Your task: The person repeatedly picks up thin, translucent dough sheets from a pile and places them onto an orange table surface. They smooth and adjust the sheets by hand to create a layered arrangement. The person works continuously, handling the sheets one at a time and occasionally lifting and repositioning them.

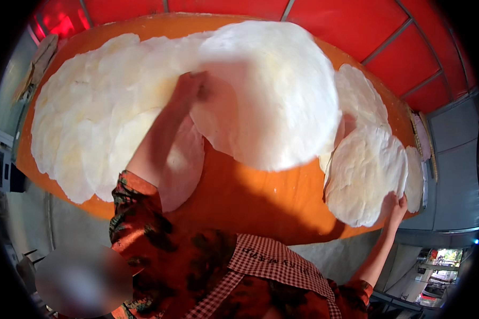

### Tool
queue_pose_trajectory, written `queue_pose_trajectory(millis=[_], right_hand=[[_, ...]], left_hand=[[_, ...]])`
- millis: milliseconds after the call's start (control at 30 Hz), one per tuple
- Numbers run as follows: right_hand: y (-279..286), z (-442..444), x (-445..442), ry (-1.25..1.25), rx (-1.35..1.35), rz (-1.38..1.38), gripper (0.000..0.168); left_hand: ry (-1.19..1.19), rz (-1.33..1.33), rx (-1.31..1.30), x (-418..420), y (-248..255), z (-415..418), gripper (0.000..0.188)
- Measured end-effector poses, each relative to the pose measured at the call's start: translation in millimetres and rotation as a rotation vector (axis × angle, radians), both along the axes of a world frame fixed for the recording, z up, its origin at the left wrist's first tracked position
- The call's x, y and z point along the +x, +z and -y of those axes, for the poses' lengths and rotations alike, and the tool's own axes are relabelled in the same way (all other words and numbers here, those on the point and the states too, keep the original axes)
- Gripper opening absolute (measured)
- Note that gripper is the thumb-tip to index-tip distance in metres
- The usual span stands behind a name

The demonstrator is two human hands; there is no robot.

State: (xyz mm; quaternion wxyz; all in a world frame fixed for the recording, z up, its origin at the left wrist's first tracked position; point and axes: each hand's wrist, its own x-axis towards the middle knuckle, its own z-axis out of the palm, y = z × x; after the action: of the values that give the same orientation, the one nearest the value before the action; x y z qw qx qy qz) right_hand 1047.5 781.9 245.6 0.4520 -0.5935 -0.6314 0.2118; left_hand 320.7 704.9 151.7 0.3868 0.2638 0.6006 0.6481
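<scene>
My left hand [192,85] is closed at the left edge of a large round flatbread sheet [295,95], blurred and raised above the table. The fingertips are partly hidden, and a shadow falls across the sheet. To its left, many thin overlapping flatbread sheets [92,111] cover the table. At the right, my right hand [397,205] pinches the near edge of another round flatbread [367,175], which lies over others in a pile. Further sheets [361,93] lie behind that pile.
The orange tabletop [263,199] shows between the two groups of bread. Red panels [343,28] run behind its far edge. A rolled cloth [44,60] is at the far left, a pink cloth [422,135] at the right. Another person's blurred head [84,279] is at the lower left.
</scene>
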Motion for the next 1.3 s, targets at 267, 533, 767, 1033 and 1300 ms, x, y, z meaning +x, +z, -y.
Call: queue_pose_trajectory(millis=[267, 533, 767, 1033, 1300], right_hand=[[55.2, 51.1, -201.5, 0.320, 0.170, 0.543, 0.021], [-31.9, 182.2, -375.2, 1.203, 0.539, 0.903, 0.009], [-80.5, 167.4, -389.6, 1.207, 0.454, 0.554, 0.008], [99.2, 134.7, -442.7, 1.104, 0.694, 0.419, 0.028], [23.3, 72.9, -394.4, 0.848, 0.658, 0.272, 0.030]], left_hand=[[0.147, -0.020, -0.324, -64.1, -66.8, 131.5, 0.010], [0.243, -0.096, -0.043, -9.8, -26.4, 250.6, 0.026], [-0.544, -0.948, -0.285, 105.9, 17.4, 297.9, 0.075], [0.137, -0.139, -0.010, 138.5, 42.2, 278.6, 0.024], [0.438, 0.217, -0.056, 102.3, -13.0, 258.9, 0.017]])
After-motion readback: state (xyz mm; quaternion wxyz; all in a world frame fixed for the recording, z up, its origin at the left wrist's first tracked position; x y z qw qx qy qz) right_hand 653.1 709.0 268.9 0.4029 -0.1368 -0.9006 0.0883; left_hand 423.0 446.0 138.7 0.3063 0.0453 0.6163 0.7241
